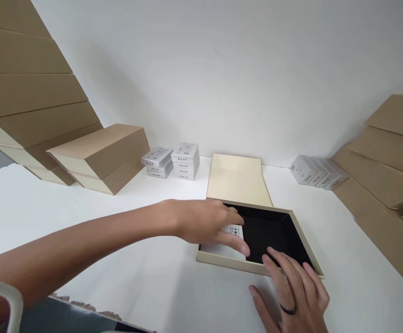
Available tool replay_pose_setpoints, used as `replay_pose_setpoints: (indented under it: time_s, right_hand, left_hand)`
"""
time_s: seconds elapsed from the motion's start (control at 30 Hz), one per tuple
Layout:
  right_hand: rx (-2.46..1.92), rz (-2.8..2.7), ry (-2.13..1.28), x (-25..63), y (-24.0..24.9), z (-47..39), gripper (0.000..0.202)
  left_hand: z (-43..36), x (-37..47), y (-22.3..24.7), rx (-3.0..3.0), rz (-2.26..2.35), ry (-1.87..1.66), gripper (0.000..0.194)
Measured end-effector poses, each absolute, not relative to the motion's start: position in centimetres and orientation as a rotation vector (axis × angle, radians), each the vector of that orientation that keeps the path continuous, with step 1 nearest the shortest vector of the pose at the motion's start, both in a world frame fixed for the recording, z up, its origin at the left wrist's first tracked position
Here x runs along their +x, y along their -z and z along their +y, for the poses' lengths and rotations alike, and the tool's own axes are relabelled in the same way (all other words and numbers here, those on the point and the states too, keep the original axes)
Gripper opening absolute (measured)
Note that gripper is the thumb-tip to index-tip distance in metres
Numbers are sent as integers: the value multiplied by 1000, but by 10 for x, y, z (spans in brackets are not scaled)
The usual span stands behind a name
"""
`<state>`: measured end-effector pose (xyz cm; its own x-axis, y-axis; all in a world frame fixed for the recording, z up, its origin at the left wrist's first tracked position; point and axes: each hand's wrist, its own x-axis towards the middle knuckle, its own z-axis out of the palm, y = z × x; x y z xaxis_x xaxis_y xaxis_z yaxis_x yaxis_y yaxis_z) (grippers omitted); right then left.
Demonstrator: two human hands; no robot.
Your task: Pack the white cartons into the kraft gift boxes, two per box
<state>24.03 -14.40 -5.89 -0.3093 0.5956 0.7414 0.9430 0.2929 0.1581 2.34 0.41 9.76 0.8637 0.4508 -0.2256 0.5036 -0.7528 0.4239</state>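
Observation:
An open cream gift box [253,267] with a black inside lies on the white table, its lid [236,178] folded back behind it. My left hand [208,223] reaches into the left part of the box. Its thumb and fingers are round a small white carton [222,251] with dark printing, which lies at the left end; the palm hides part of it. My right hand [296,296], wearing a dark ring, is at the front edge of the box. Its fingers are spread, with the tips over the front rim, and it holds nothing.
Small silver-white cartons [185,162] stand in two stacks at the back, with another leaning row [317,172] at back right. Large brown boxes [107,155] are piled at left, and more brown boxes [385,175] at right. A white wall [222,74] closes the back.

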Motion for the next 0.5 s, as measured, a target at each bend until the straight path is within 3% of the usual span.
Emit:
replay_pose_setpoints:
  time_s: [0.07, 0.17, 0.3, 0.5]
  right_hand:
    - [-1372, -2004, 804, 241, 59, -145, 39]
    - [-1379, -1997, 821, 240, 60, -145, 39]
    - [-1384, -1961, 859, 240, 62, -143, 40]
    - [-1377, -1889, 924, 240, 67, -139, 38]
  left_hand:
    - [15, 5, -98, 2617, 834, -257, 41]
    - [50, -25, -91, 2541, 1425, -835, 29]
    - [104, -58, -75, 2198, 2118, -698, 60]
    - [135, -82, -55, 1964, 2290, -699, 73]
